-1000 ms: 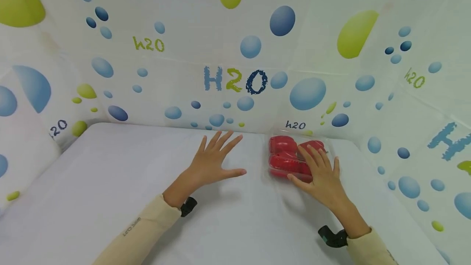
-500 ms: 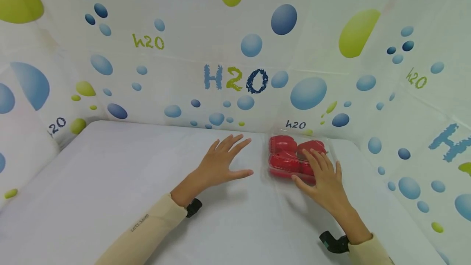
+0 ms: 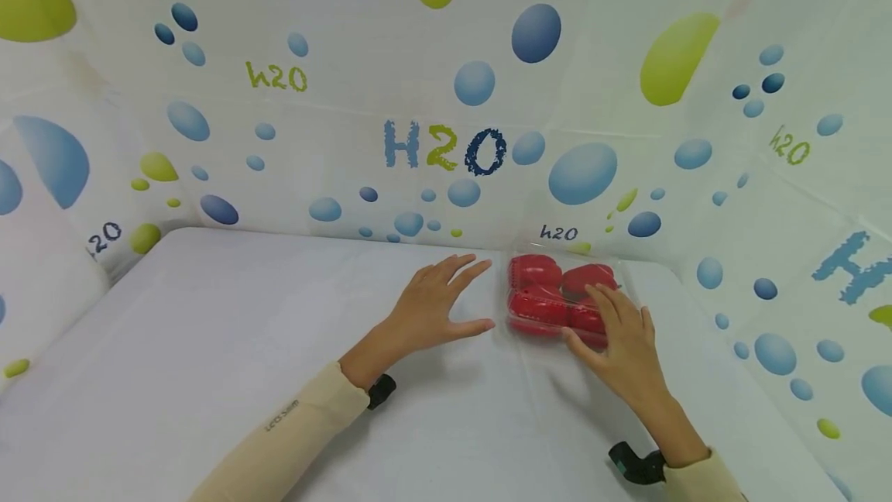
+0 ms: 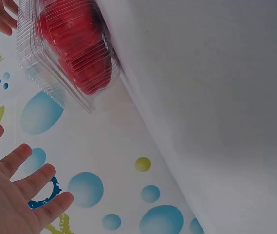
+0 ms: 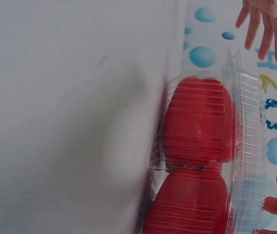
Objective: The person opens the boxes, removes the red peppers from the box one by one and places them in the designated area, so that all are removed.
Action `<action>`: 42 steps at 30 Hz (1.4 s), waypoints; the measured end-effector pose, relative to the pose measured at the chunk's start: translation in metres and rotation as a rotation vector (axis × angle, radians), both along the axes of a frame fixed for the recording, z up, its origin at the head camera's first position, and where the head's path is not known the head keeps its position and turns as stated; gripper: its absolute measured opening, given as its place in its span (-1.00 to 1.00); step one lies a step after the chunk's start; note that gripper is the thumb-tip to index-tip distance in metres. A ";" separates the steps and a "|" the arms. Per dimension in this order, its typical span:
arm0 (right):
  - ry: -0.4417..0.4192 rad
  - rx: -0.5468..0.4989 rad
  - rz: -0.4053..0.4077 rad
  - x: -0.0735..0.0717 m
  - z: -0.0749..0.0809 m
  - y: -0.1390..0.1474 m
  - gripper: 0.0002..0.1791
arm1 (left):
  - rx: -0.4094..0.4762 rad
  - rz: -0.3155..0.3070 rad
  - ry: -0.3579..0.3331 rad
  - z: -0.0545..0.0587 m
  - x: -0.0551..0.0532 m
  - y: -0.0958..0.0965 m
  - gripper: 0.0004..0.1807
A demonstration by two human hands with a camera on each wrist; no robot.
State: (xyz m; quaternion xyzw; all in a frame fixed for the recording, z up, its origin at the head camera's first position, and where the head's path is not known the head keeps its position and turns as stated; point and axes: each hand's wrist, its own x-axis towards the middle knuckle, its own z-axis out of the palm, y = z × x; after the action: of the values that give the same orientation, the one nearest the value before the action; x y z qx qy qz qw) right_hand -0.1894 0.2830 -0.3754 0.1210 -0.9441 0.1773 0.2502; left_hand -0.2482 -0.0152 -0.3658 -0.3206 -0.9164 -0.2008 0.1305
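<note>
A clear ridged plastic clamshell box [image 3: 567,256] sits on the white table's far right part in the head view. Several red rounded things [image 3: 535,273] are inside; their kind is hard to tell through the plastic. My right hand [image 3: 623,351] is over the box's right front side, thumb and fingers spread and slightly bent; contact with it cannot be told. To the left of the box, my left hand [image 3: 432,308] hovers above the table with fingers spread, holding nothing. The left wrist view has the left fingers [image 4: 36,180] apart from the box.
The white table [image 3: 230,347] ends at a hanging backdrop [image 3: 334,153] printed with blue and green drops, just behind the box. Another backdrop panel stands along the right side. Dark wrist cameras [image 3: 382,392] are strapped below both hands.
My left hand has moved right, nearer the box. The right hand has drawn slightly back and to the right, uncovering more of the red things. The box has stayed in place.
</note>
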 end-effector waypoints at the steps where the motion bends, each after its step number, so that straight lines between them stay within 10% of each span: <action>1: 0.007 -0.006 0.003 0.000 -0.001 0.001 -0.17 | -0.001 0.002 0.004 0.000 0.000 0.001 -0.06; 42: -0.004 -0.135 -0.172 0.003 -0.013 0.024 -0.21 | 0.047 -0.112 -0.166 -0.011 -0.015 0.038 -0.05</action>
State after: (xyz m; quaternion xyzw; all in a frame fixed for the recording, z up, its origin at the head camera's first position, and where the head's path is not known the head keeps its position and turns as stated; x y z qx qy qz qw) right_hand -0.1863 0.3066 -0.3883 0.0222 -0.9374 0.2185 0.2701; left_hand -0.2628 0.0225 -0.3770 -0.3503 -0.8998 -0.2553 0.0501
